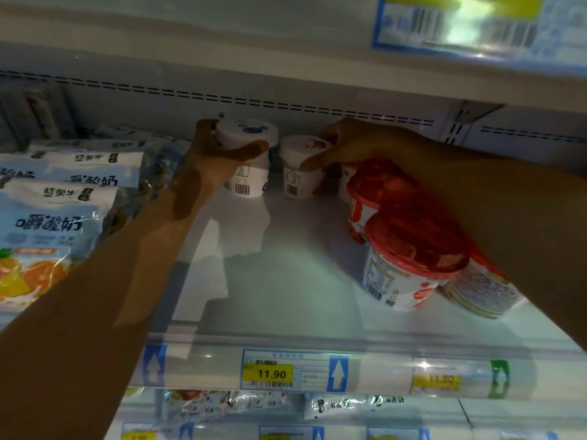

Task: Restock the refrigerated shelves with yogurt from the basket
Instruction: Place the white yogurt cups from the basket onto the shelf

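Note:
Both my arms reach deep into a refrigerated shelf (286, 255). My left hand (219, 150) grips a white yogurt cup with a blue mark on its lid (251, 131), which stands on another white cup below it. To its right, my right hand (346, 144) holds a white yogurt cup with a red mark on its lid (301, 166), thumb on its side, at the back of the shelf. The basket is out of view.
Red-lidded yogurt tubs (409, 258) stand in a row under my right forearm. Bagged yogurt packs with orange fruit print (47, 223) fill the shelf's left side. A price strip with an 11.90 tag (271, 373) runs along the front edge. More packs lie on the shelf below.

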